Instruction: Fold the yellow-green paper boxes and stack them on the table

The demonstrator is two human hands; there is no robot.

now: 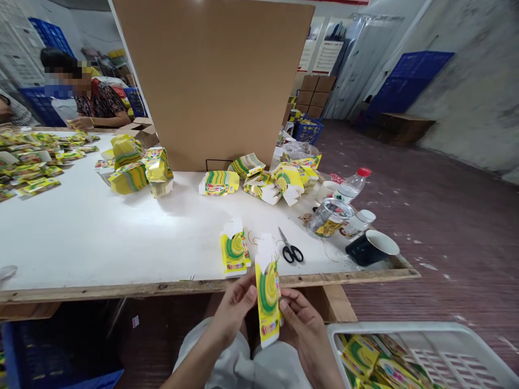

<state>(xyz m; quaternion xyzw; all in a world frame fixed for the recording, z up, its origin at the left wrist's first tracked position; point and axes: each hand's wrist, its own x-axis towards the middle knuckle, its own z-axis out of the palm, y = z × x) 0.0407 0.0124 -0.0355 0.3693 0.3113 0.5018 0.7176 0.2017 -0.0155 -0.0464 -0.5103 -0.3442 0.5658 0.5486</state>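
A yellow and green printed carton [268, 300] stands upright between my hands, just in front of the table edge, with its white top flaps raised. My right hand [302, 324] pinches its right edge between thumb and fingers. At the left edge is my left hand [233, 310], its fingers curled against the carton and partly hidden behind it. A small stack of matching flat cartons [234, 248] lies on the table just beyond my left hand. Black-handled scissors [291, 251] rest to the right of that stack.
On the white table [101, 237] are bundles of cartons [219, 182] and a pile of cartons [32, 156]. A dark mug [360, 248], a clear jar [330, 216] and bottles line the right edge. A white basket [450, 329] holds filled-looking packs. A co-worker [101, 100] sits far left.
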